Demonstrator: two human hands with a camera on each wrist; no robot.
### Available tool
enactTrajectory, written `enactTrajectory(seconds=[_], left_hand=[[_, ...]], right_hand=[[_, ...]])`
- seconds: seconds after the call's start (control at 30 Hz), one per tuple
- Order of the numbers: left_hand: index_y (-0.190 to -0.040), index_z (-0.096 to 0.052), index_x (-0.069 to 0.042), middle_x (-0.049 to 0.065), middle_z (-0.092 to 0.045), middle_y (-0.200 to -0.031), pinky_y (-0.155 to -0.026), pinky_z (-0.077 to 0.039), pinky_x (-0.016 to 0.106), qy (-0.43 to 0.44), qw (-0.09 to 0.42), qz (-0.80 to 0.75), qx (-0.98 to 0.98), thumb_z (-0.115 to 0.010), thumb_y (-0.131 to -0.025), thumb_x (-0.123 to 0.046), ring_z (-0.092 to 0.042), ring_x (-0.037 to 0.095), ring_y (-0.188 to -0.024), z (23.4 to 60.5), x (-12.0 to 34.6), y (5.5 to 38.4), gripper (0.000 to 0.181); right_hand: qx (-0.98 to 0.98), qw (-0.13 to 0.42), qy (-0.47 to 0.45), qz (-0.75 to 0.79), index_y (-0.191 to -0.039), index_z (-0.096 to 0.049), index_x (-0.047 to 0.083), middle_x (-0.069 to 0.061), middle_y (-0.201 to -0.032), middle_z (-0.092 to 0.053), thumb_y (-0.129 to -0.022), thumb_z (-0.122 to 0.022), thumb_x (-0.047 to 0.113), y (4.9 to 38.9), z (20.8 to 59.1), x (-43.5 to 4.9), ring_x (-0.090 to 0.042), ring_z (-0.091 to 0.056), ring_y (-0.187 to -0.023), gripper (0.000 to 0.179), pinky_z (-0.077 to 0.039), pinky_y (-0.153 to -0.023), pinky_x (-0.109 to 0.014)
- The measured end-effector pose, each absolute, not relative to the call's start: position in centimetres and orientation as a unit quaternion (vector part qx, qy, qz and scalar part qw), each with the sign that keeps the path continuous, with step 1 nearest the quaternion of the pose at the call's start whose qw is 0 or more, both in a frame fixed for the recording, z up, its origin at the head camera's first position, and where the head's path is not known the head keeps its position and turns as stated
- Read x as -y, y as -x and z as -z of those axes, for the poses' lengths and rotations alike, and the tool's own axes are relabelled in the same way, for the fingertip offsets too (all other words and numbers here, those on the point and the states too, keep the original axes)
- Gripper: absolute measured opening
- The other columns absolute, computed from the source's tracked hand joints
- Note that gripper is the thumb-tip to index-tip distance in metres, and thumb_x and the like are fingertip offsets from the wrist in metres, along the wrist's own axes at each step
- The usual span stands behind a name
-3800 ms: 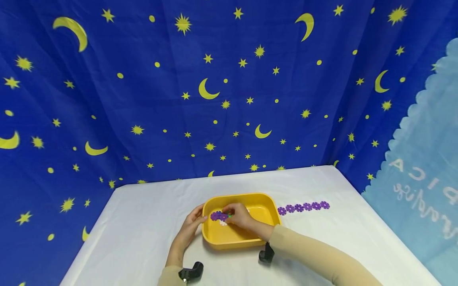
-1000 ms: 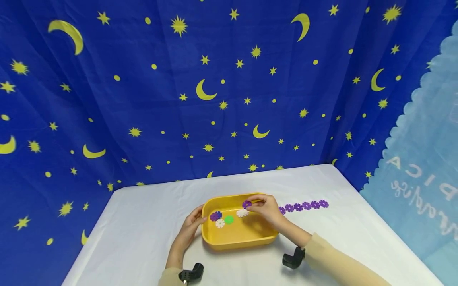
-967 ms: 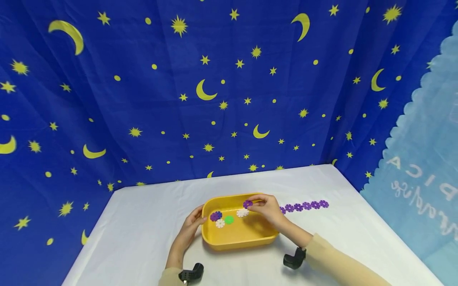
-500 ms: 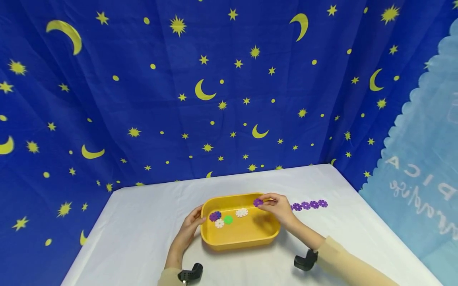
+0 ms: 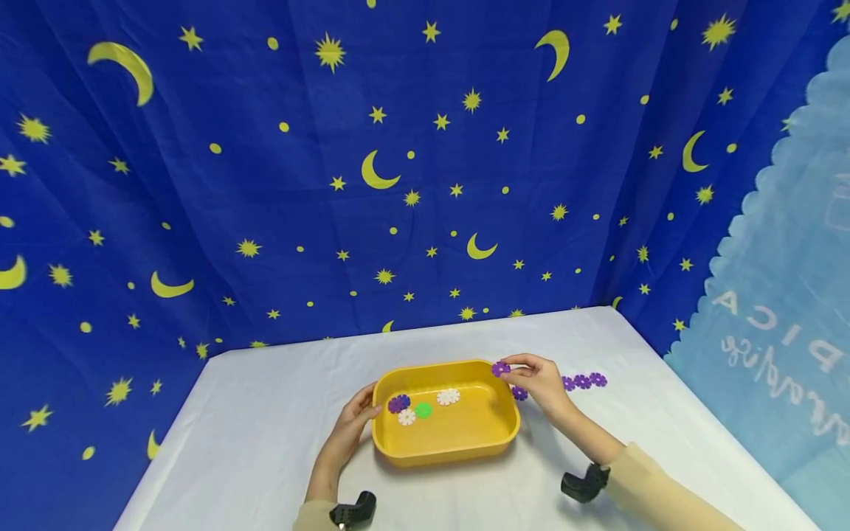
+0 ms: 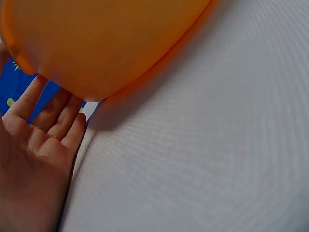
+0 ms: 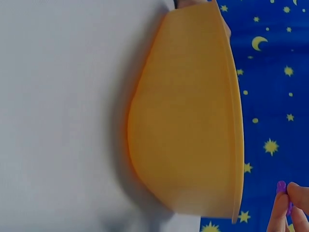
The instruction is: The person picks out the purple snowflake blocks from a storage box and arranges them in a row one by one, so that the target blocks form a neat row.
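A yellow plastic tray (image 5: pixel 445 453) sits on the white-covered table in the head view. My left hand (image 5: pixel 347 431) holds its left end, thumb over the rim and fingers along the outside wall. Between thumb and fingers my right hand (image 5: pixel 541 385) pinches a purple snowflake disc (image 5: pixel 501 369) just above the tray's right rim; the right wrist view shows this disc (image 7: pixel 281 187) edge-on. Inside the tray lie a purple disc (image 5: pixel 396 404) overlapping a blue one, a white disc (image 5: pixel 406 418), a green disc (image 5: pixel 423 410) and overlapping white discs (image 5: pixel 448 397).
Right of the tray, a row of purple discs (image 5: pixel 582 381) runs along the white tabletop (image 5: pixel 265 442), partly hidden behind my right hand. The row's left end disc (image 5: pixel 520 393) lies close to the tray. A blue star-and-moon curtain (image 5: pixel 319 184) hangs behind the table.
My right hand has picked a purple disc out of the tray and carried it right, up to the right rim. My left hand stays on the tray's left end.
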State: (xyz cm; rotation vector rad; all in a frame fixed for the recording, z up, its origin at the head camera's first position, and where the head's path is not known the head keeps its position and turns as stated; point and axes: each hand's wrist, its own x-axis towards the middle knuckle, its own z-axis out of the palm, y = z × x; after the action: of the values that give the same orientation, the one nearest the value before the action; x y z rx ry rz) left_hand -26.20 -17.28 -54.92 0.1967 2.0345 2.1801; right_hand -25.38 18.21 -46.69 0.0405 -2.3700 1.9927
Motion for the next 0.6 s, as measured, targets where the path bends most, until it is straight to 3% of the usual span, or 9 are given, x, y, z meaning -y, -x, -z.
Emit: enactTrajectory(seconds=[0.3, 0.37, 0.53, 0.6], left_hand=[[-0.143, -0.035, 0.004, 0.023, -0.039, -0.147, -0.117, -0.024, 0.045, -0.063, 0.078, -0.728, -0.678, -0.055, -0.09, -0.009, -0.041, 0.026, -0.134, 55.1, 17.2, 26.3, 0.057], [-0.143, -0.035, 0.004, 0.023, -0.04, -0.147, -0.117, -0.025, 0.045, -0.062, 0.078, -0.728, -0.678, -0.054, -0.09, -0.008, -0.042, 0.025, -0.133, 55.1, 17.2, 26.4, 0.057], [-0.142, -0.036, 0.004, 0.023, -0.04, -0.147, -0.108, -0.038, 0.021, -0.064, 0.079, -0.727, -0.679, -0.055, -0.091, -0.009, -0.048, 0.011, -0.124, 55.0, 17.3, 26.4, 0.057], [-0.142, -0.036, 0.004, 0.023, -0.04, -0.147, -0.099, -0.039, 0.011, -0.066, 0.079, -0.726, -0.68, -0.055, -0.091, -0.009, -0.049, 0.005, -0.119, 55.1, 17.4, 26.4, 0.057]], right_hand=[[0.756, 0.048, 0.01, -0.653, -0.116, -0.06, -0.01, -0.003, -0.095, -0.074, -0.084, -0.07, 0.01, 25.6, 46.8, -21.3, -0.001, -0.066, -0.078, 0.039, -0.054, -0.077, -0.017], [0.757, 0.049, 0.017, -0.652, -0.117, -0.059, -0.012, -0.006, -0.095, -0.074, -0.085, -0.069, 0.008, 25.2, 46.3, -21.9, -0.001, -0.067, -0.078, 0.039, -0.054, -0.077, -0.017], [0.76, 0.063, 0.022, -0.647, -0.118, -0.057, -0.012, 0.001, -0.093, -0.074, -0.086, -0.068, 0.009, 25.0, 46.5, -23.6, -0.001, -0.067, -0.079, 0.04, -0.055, -0.079, -0.019], [0.758, 0.075, 0.025, -0.647, -0.117, -0.058, -0.012, 0.011, -0.088, -0.073, -0.085, -0.069, 0.011, 25.3, 47.4, -24.5, 0.001, -0.066, -0.078, 0.041, -0.056, -0.079, -0.02]])
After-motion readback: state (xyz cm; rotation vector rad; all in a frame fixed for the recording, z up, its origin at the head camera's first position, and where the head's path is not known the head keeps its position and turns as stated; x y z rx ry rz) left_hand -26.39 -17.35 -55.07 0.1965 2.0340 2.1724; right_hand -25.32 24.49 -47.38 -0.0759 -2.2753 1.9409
